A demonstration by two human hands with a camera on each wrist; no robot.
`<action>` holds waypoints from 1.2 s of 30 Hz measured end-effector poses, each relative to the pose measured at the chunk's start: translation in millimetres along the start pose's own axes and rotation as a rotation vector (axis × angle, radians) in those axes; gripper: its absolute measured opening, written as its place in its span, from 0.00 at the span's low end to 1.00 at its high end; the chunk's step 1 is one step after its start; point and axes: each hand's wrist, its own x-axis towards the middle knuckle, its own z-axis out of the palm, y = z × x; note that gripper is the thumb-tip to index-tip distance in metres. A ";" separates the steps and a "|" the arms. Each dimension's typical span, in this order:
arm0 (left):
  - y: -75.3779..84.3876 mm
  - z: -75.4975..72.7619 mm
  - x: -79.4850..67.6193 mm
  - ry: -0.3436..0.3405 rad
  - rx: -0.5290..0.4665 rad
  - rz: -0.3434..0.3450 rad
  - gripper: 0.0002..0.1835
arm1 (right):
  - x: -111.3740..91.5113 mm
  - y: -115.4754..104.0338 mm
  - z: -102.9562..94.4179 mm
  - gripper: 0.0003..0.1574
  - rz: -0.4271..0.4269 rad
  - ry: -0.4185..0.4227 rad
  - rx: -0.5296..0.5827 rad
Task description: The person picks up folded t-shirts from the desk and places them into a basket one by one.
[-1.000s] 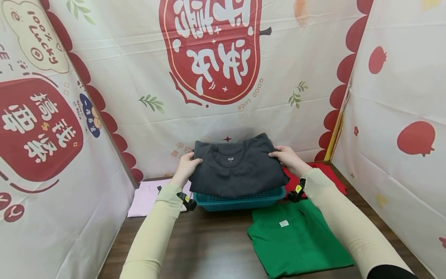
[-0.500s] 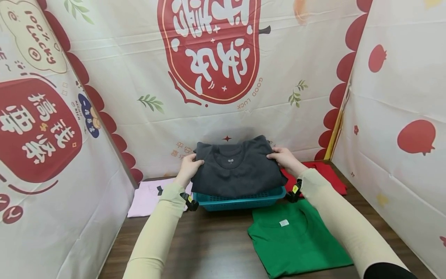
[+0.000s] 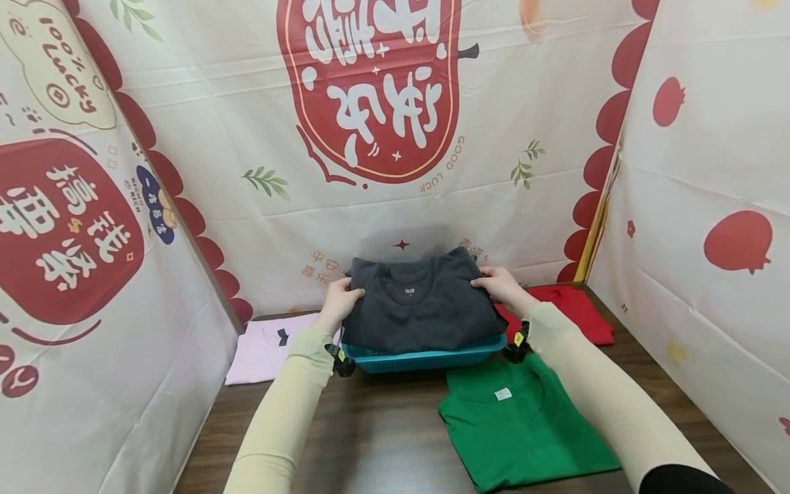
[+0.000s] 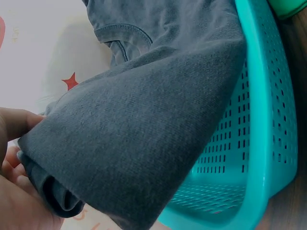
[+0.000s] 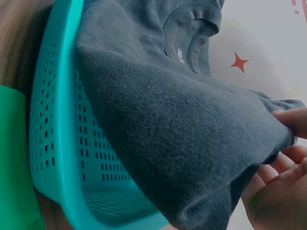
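Observation:
A folded dark grey T-shirt (image 3: 420, 315) is held up by its two sides over a teal plastic basket (image 3: 426, 361), its collar toward the back. My left hand (image 3: 338, 302) pinches the shirt's left edge, thumb on top and fingers beneath. On the opposite side my right hand (image 3: 503, 287) grips the right edge the same way. In the left wrist view the shirt (image 4: 134, 124) slopes down inside the rim of the basket (image 4: 259, 143), whose slotted wall and floor show beside it. The right wrist view has the cloth's front fold dipping past the near rim.
On the wooden table (image 3: 370, 439), a folded green T-shirt (image 3: 524, 425) lies front right. A red garment (image 3: 574, 312) is behind it, and a folded pink garment (image 3: 265, 350) with a small dark bow lies left. Printed cloth walls (image 3: 382, 213) close the back and both sides.
Both hands have lowered the grey T-shirt a little toward the basket and drawn slightly closer together. The shirt's front edge now sits at the basket's near rim.

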 end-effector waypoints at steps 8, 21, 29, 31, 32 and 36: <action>-1.8 4.8 -0.6 0.006 0.013 -0.001 0.13 | 4.0 5.6 3.7 0.34 0.021 0.005 -0.012; -7.8 12.3 1.1 0.008 0.063 -0.014 0.13 | 8.7 12.2 4.4 0.30 -0.005 0.036 -0.092; -14.0 14.0 2.3 0.006 0.077 -0.027 0.14 | 11.1 16.9 5.7 0.31 0.021 0.018 -0.059; -15.8 14.2 2.9 0.005 0.074 -0.029 0.14 | 11.8 17.7 5.6 0.32 0.026 0.013 -0.052; -16.8 14.3 3.2 0.004 0.071 -0.030 0.14 | 11.9 18.0 5.6 0.32 0.028 0.011 -0.048; -20.0 15.3 4.3 0.002 0.070 -0.035 0.14 | 12.7 19.5 6.3 0.32 0.033 0.015 -0.044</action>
